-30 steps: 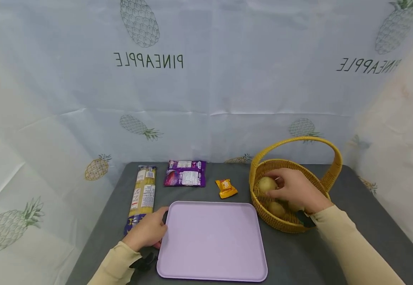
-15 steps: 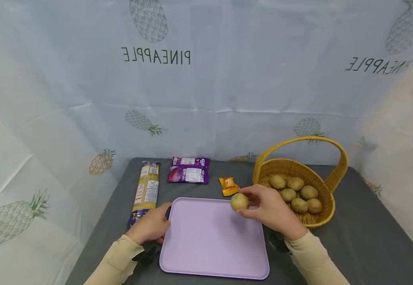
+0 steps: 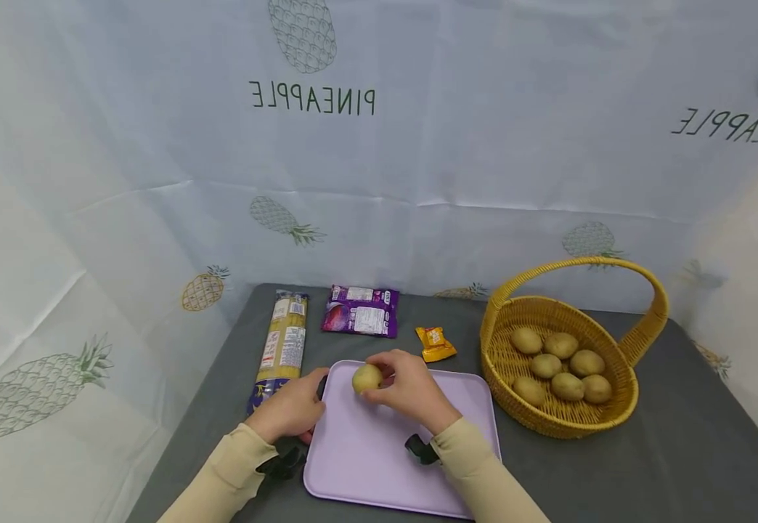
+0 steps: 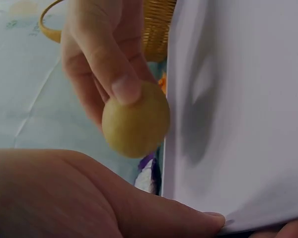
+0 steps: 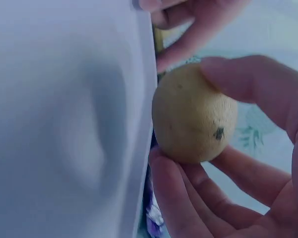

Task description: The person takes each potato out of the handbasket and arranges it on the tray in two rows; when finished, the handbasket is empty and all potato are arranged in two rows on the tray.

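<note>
My right hand [image 3: 412, 391] holds a potato [image 3: 367, 379] over the far left part of a lilac tray [image 3: 379, 465]. In the right wrist view the potato [image 5: 193, 114], pale brown with a small dark spot, sits between thumb and fingers. Its shadow falls on the tray, so it appears raised above the surface. My left hand [image 3: 290, 408] grips the tray's left edge; in the left wrist view the thumb [image 4: 174, 215] lies on the rim, while the other fingers are mostly hidden.
A yellow wicker basket [image 3: 529, 415] with several potatoes [image 3: 567, 386] stands right of the tray. Behind it lie an orange packet [image 3: 435, 344] and a purple packet [image 3: 362, 311]. A pasta pack [image 3: 283, 341] lies at the left. A pineapple-print cloth [image 3: 451, 145] hangs behind.
My right hand has taken a potato out of the basket and carried it left over the tray. The left hand has stayed on the tray's edge. The head view has shifted slightly.
</note>
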Demonstrator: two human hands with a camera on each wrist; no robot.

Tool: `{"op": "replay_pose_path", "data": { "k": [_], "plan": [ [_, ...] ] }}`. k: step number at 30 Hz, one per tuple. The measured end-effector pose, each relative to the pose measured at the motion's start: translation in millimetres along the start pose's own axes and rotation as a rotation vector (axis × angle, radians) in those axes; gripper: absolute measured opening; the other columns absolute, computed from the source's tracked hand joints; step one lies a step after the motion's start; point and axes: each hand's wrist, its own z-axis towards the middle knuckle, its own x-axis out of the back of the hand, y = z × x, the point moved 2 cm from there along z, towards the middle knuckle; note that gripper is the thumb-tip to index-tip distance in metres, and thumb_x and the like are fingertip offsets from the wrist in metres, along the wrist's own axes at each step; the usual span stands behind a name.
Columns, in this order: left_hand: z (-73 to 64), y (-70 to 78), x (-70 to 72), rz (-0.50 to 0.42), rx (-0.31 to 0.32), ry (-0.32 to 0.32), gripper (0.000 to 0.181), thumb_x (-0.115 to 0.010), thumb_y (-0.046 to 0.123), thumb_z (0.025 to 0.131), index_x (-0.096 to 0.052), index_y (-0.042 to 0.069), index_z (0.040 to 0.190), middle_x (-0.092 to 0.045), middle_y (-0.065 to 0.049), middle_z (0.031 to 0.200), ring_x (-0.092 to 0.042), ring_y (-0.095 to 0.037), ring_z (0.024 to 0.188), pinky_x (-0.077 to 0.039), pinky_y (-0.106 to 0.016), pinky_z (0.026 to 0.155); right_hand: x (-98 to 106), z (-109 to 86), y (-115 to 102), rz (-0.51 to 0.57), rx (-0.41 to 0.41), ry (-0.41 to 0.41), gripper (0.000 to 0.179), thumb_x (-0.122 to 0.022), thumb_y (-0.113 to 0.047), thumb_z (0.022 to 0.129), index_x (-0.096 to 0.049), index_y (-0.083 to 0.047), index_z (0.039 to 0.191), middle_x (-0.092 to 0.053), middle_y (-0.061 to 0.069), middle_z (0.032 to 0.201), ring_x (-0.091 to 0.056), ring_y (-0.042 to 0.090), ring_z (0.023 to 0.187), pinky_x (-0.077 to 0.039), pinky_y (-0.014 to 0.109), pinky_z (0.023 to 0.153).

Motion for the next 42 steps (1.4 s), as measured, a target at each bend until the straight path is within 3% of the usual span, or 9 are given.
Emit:
{"op": "replay_pose_path", "data": {
  "k": [6, 17, 29, 42],
  "plan": [
    [-1.1, 4.8, -2.6, 0.014, -0.009, 0.007, 0.063, -0.057, 0.005, 0.102, -0.042, 0.0, 0.163, -0.064, -0.007, 0.078, -0.065, -0.019, 0.048, -0.055, -0.032, 0.045, -11.2, -0.1, -0.5, -0.012, -0.019, 0.019, 0.052, -0.094, -0.027, 0.082, -0.078, -0.008, 0.128, -0.073, 0.005, 0.111, -0.065, 0.014, 0.09, -0.057, 0.024, 0.079],
    [-1.0, 4.1, -7.4, 0.029, -0.014, 0.0, 0.063, -0.058, 0.005, 0.103, -0.04, -0.001, 0.163, -0.063, -0.007, 0.073, -0.063, -0.018, 0.047, -0.054, -0.031, 0.046, -24.0, -1.0, 0.4, -0.029, 0.004, -0.038, 0.055, -0.093, -0.026, 0.083, -0.077, -0.006, 0.131, -0.073, 0.004, 0.107, -0.063, 0.014, 0.091, -0.055, 0.024, 0.081],
    [0.5, 5.6, -4.4, 0.031, -0.02, 0.009, 0.064, -0.058, 0.004, 0.102, -0.041, -0.001, 0.163, -0.067, -0.008, 0.078, -0.063, -0.019, 0.046, -0.054, -0.031, 0.044, -23.4, 1.3, -1.0, -0.037, 0.007, -0.033, 0.055, -0.093, -0.028, 0.084, -0.076, -0.005, 0.132, -0.072, 0.003, 0.106, -0.063, 0.013, 0.091, -0.055, 0.026, 0.082],
    [-2.1, 5.4, -0.7, 0.027, -0.003, 0.003, 0.065, -0.057, 0.003, 0.102, -0.039, -0.001, 0.165, -0.063, -0.008, 0.074, -0.065, -0.019, 0.047, -0.055, -0.032, 0.045, -23.6, 3.7, 0.4, -0.045, -0.002, -0.065, 0.062, -0.092, -0.03, 0.084, -0.073, -0.006, 0.137, -0.07, 0.001, 0.106, -0.062, 0.014, 0.093, -0.055, 0.028, 0.083]
  ]
}}
